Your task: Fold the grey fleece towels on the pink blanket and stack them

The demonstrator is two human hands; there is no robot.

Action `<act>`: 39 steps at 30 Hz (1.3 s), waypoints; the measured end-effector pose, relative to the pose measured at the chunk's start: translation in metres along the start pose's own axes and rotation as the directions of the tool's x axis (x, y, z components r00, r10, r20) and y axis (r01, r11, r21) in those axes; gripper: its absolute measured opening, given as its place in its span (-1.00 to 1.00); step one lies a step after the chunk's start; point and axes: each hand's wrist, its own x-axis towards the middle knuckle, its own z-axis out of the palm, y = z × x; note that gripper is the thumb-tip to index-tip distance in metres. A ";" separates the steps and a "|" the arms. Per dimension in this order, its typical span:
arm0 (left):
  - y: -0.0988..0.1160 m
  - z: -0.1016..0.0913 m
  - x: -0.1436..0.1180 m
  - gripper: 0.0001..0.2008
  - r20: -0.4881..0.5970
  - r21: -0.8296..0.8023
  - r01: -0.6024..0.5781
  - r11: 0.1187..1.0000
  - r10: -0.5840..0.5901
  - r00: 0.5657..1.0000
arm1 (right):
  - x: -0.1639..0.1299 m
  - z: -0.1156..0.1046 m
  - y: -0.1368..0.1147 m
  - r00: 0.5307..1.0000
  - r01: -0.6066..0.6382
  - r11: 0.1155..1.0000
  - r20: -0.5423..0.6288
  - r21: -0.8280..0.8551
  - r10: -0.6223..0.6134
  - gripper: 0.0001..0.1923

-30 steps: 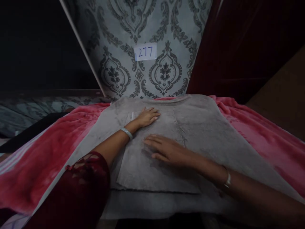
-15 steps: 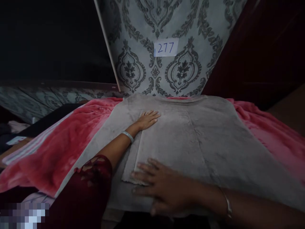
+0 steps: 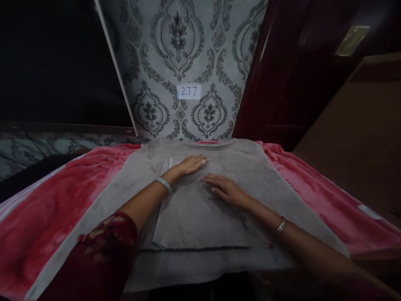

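Left hand [image 3: 191, 164] and right hand [image 3: 227, 190] palm-down at folded grey cloth [image 3: 200, 228] — neither gripping.
Left arm reaches forward, hand flat near the cloth's far edge, fingers pointing right; right hand nearer the body, fingers angled left, relaxed — can't tell if touching. Folded cloth lies on larger grey sheet [image 3: 266, 188], over red blanket [image 3: 72, 188].

Damask wallpaper [image 3: 216, 62] and red blanket [image 3: 72, 192] suggest a home.
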 end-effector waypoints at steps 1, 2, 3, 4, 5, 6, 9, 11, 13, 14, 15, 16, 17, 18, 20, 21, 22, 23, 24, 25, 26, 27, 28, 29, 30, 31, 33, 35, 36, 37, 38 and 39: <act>0.007 0.003 0.011 -0.41 0.016 -0.024 -0.031 0.999 0.032 0.999 | 0.001 0.002 0.012 1.000 -0.018 0.999 0.016 -0.041 0.019 -0.46; 0.011 0.006 0.022 -0.41 0.042 -0.028 -0.039 0.999 0.040 0.998 | 0.002 0.004 0.020 0.999 -0.039 0.996 0.028 -0.075 0.041 -0.45; 0.014 0.010 0.032 -0.42 0.071 -0.020 -0.030 0.999 0.032 0.997 | 0.003 0.006 0.026 0.997 -0.058 0.993 0.040 -0.104 0.062 -0.44; 0.014 0.013 0.042 -0.43 0.098 -0.005 -0.015 1.000 0.015 0.995 | 0.004 0.008 0.030 0.995 -0.070 0.989 0.055 -0.130 0.078 -0.42; 0.013 0.017 0.050 -0.45 0.117 0.010 0.002 1.000 -0.003 0.993 | 0.005 0.009 0.033 0.994 -0.072 0.986 0.075 -0.153 0.084 -0.40; 0.010 0.020 0.057 -0.47 0.129 0.021 0.015 1.000 -0.018 0.992 | 0.007 0.011 0.034 0.992 -0.067 0.982 0.097 -0.174 0.085 -0.37; -0.001 0.031 0.069 -0.52 0.136 0.031 0.034 0.999 -0.038 0.990 | 0.008 0.015 0.037 0.985 -0.050 0.974 0.149 -0.220 0.084 -0.33; -0.008 0.038 0.072 -0.52 0.129 0.028 0.034 0.999 -0.038 0.991 | 0.008 0.017 0.038 0.981 -0.053 0.971 0.167 -0.234 0.094 -0.34; -0.012 0.043 0.072 -0.52 0.124 0.027 0.032 0.999 -0.035 0.992 | 0.006 0.017 0.038 0.979 -0.048 0.970 0.183 -0.237 0.093 -0.34; -0.013 0.045 0.072 -0.52 0.122 0.030 0.034 0.999 -0.037 0.992 | 0.004 0.016 0.035 0.977 -0.032 0.972 0.197 -0.232 0.079 -0.33; -0.013 0.046 0.073 -0.52 0.120 0.036 0.039 0.999 -0.043 0.992 | 0.001 0.016 0.030 0.975 -0.008 0.976 0.215 -0.218 0.056 -0.31; -0.013 0.046 0.073 -0.52 0.120 0.042 0.044 0.998 -0.049 0.992 | -0.004 0.015 0.023 0.971 0.022 0.981 0.237 -0.193 0.025 -0.30; -0.013 0.046 0.073 -0.52 0.119 0.046 0.049 0.998 -0.054 0.991 | -0.010 0.013 0.013 0.965 0.053 0.986 0.263 -0.156 -0.010 -0.29; -0.013 0.047 0.073 -0.52 0.119 0.050 0.051 0.997 -0.056 0.991 | -0.018 0.012 0.000 0.955 0.081 0.991 0.293 -0.106 -0.047 -0.28; -0.013 0.047 0.073 -0.52 0.117 0.060 0.049 0.997 -0.055 0.992 | -0.037 0.009 -0.028 0.928 0.116 0.993 0.354 0.013 -0.113 -0.30; -0.013 0.048 0.073 -0.52 0.115 0.069 0.045 0.997 -0.053 0.992 | -0.048 0.008 -0.043 0.914 0.123 0.990 0.381 0.072 -0.141 -0.29; -0.013 0.049 0.073 -0.52 0.111 0.077 0.040 0.996 -0.049 0.993 | -0.058 0.006 -0.057 0.900 0.122 0.985 0.405 0.124 -0.162 -0.29; -0.013 0.049 0.073 -0.52 0.107 0.084 0.035 0.996 -0.044 0.993 | -0.067 0.005 -0.069 0.886 0.118 0.979 0.427 0.169 -0.180 -0.28; -0.012 0.049 0.072 -0.52 0.102 0.089 0.028 0.996 -0.037 0.994 | -0.075 0.003 -0.080 0.876 0.107 0.973 0.444 0.206 -0.190 -0.27; -0.011 0.049 0.072 -0.51 0.093 0.094 0.020 0.995 -0.028 0.995 | -0.083 0.002 -0.089 0.870 0.088 0.969 0.456 0.233 -0.189 -0.27; -0.009 0.049 0.071 -0.51 0.076 0.103 0.011 0.995 -0.019 0.997 | -0.088 0.001 -0.096 0.867 0.063 0.965 0.465 0.253 -0.179 -0.27; -0.006 0.047 0.069 -0.50 0.045 0.124 0.003 0.992 -0.008 0.999 | -0.093 0.000 -0.101 0.868 0.031 0.963 0.471 0.268 -0.159 -0.26; -0.002 0.045 0.067 -0.50 0.007 0.154 -0.006 0.988 0.005 1.000 | -0.097 -0.001 -0.105 0.871 -0.003 0.959 0.472 0.283 -0.136 -0.24; 0.003 0.043 0.065 -0.50 -0.031 0.187 -0.014 0.982 0.020 0.999 | -0.100 -0.002 -0.107 0.881 -0.038 0.954 0.461 0.296 -0.108 -0.22; 0.008 0.040 0.062 -0.50 -0.062 0.218 -0.019 0.976 0.034 0.997 | -0.102 -0.002 -0.108 0.897 -0.073 0.950 0.437 0.303 -0.070 -0.21; 0.014 0.037 0.057 -0.52 -0.083 0.242 -0.022 0.970 0.043 0.996 | -0.103 -0.002 -0.108 0.917 -0.106 0.949 0.399 0.298 -0.023 -0.24; 0.026 0.030 0.045 -0.55 -0.092 0.261 -0.018 0.965 0.043 0.995 | -0.105 0.000 -0.104 0.956 -0.149 0.958 0.283 0.243 0.077 -0.34; 0.035 0.025 0.027 -0.55 -0.096 0.250 0.002 0.968 0.023 0.995 | -0.102 0.004 -0.098 0.978 -0.153 0.977 0.161 0.149 0.129 -0.43; 0.037 0.023 0.016 -0.53 -0.100 0.233 0.008 0.972 0.016 0.995 | -0.099 0.007 -0.094 0.984 -0.140 0.985 0.123 0.101 0.128 -0.44; 0.038 0.021 0.004 -0.51 -0.101 0.209 0.007 0.978 0.014 0.995 | -0.094 0.011 -0.091 0.988 -0.121 0.991 0.102 0.060 0.115 -0.44; 0.036 0.018 -0.008 -0.49 -0.097 0.179 0.002 0.984 0.016 0.995 | -0.088 0.014 -0.088 0.990 -0.100 0.995 0.100 0.027 0.097 -0.43; 0.033 0.016 -0.021 -0.47 -0.087 0.145 -0.006 0.989 0.019 0.996 | -0.080 0.018 -0.085 0.991 -0.081 0.997 0.109 -0.003 0.080 -0.42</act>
